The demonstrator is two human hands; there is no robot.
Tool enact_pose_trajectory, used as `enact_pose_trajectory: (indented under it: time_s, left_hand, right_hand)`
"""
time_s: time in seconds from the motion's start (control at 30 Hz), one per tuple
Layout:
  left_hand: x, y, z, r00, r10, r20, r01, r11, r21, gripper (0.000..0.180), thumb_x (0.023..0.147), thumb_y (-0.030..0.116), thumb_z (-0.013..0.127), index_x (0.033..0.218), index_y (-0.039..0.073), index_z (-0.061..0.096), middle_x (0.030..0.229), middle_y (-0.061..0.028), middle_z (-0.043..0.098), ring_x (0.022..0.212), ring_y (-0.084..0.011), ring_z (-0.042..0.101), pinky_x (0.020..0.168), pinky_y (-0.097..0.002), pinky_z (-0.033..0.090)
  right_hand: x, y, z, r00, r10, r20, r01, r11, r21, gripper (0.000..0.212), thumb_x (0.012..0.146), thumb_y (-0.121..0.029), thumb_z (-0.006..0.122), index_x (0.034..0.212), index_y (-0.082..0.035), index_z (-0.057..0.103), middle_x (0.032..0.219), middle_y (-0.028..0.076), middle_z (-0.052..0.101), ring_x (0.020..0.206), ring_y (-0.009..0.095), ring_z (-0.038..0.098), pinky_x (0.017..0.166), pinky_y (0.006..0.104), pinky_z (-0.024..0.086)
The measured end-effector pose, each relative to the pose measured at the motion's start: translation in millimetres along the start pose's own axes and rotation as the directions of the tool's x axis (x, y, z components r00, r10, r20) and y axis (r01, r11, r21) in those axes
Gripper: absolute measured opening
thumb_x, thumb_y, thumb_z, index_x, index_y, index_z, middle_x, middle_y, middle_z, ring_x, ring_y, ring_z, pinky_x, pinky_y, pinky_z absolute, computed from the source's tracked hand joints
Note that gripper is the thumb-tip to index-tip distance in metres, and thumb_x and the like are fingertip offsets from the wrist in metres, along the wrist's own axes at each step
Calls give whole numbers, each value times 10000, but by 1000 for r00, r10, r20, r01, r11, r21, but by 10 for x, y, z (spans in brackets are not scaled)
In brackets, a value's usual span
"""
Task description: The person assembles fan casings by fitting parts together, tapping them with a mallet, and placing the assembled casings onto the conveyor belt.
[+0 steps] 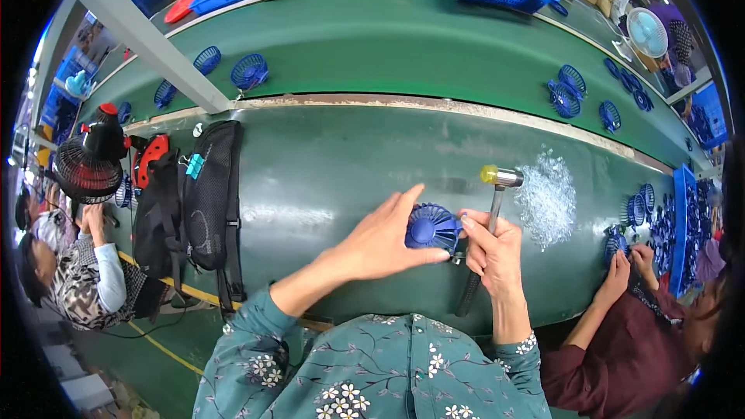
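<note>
A round blue plastic fan guard (423, 230), ribbed like a cage with a solid hub, is held just above the green worktable (310, 155). My left hand (371, 239) grips it from the left side, thumb below and fingers along its far side. In my right hand (497, 254) is a hammer (507, 178) with a yellow-capped, shiny metal head pointing away from me. The thumb and forefinger of that same hand reach the guard's right edge, where a small metal piece shows under them. What these fingertips pinch is too small to make out.
Right of the hammer lies a heap of small clear pieces (545, 200). A black bag (213, 194) is at left, near a black fan (89, 159). Beyond a raised ledge, a green conveyor belt (349, 46) carries several blue guards. A co-worker's hands (615, 279) work at right.
</note>
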State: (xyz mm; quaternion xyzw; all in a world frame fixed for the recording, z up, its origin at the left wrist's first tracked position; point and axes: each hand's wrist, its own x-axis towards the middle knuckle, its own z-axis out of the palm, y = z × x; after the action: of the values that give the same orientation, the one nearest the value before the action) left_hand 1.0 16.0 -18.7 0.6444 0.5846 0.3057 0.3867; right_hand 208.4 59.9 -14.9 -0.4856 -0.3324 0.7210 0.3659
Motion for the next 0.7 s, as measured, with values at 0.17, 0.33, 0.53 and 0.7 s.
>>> enact_pose_trajectory:
  time_s: [0.17, 0.33, 0.53, 0.7]
  left_hand:
    - [581, -46, -349, 999, 33, 9, -31, 981, -192, 479, 740, 276, 790, 1032, -3, 532, 1018, -162, 580, 944, -312, 602, 831, -406, 485]
    - [1136, 12, -672, 800, 501, -330, -275, 795, 541, 447, 760, 196, 754, 1099, 18, 523, 1046, -147, 527, 1008, -348, 542, 842, -426, 449]
    - [1095, -1154, -1519, 575, 420, -702, 389, 615, 686, 320, 758, 216, 734, 1001, 96, 563, 1022, -100, 560, 1019, -310, 540, 799, -463, 405]
    - [998, -1695, -1902, 583, 145, -799, 662, 486, 571, 314, 771, 209, 701, 1037, 74, 603, 1035, -128, 626, 1007, -327, 569, 842, -495, 405]
  right_hand:
    - [104, -128, 147, 962, -252, -103, 246, 967, -72, 244, 909, -83, 674, 1112, 47, 639, 780, 57, 643, 402, 34, 397, 345, 215, 308]
    - [137, -233, 127, 897, -410, -168, 392, 911, -130, 261, 940, -95, 629, 1167, 33, 620, 1070, 122, 684, 426, 30, 428, 356, 205, 337]
    - [133, -65, -27, 934, -306, -186, 288, 951, -115, 199, 944, -94, 626, 1087, 43, 639, 927, 118, 692, 395, 31, 393, 341, 208, 307]
    - [162, 72, -24, 975, -188, -117, 180, 980, -81, 181, 937, -117, 637, 1031, 37, 642, 856, 99, 671, 379, 30, 357, 324, 207, 273]
